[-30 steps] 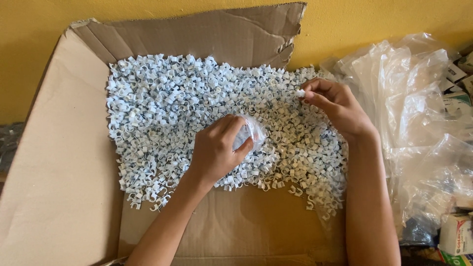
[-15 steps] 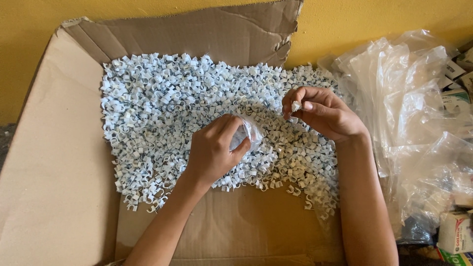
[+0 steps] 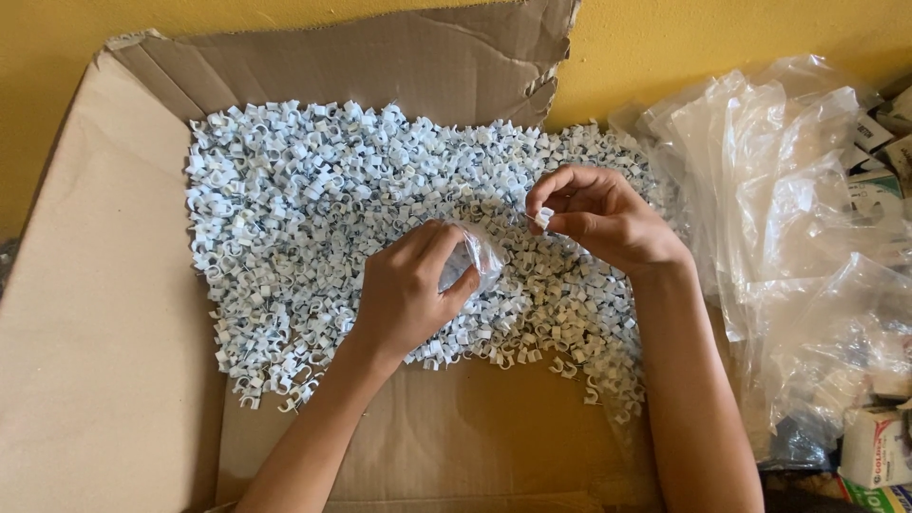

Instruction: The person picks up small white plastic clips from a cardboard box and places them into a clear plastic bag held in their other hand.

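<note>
Clip [image 3: 542,217], white plastic, was pinched in right hand [image 3: 598,223] just beside small clear bag [image 3: 472,258] gripped by left hand [image 3: 408,290]; bag mouth was best kept open and tilted toward the clip.

A heap of cable clips [image 3: 313,218] lies on a flattened cardboard box [image 3: 104,361], whose rear flap [image 3: 380,66] stands against the wall [image 3: 722,33] behind. Both hands sit over the heap: the left hand [image 3: 408,290] holds a small plastic bag [image 3: 475,258], and the right hand [image 3: 598,218], just right of it, pinches one clip [image 3: 542,218]. Right of the box lies a pile of plastic bags [image 3: 798,228], with small cartons [image 3: 874,446] at its near right.
</note>
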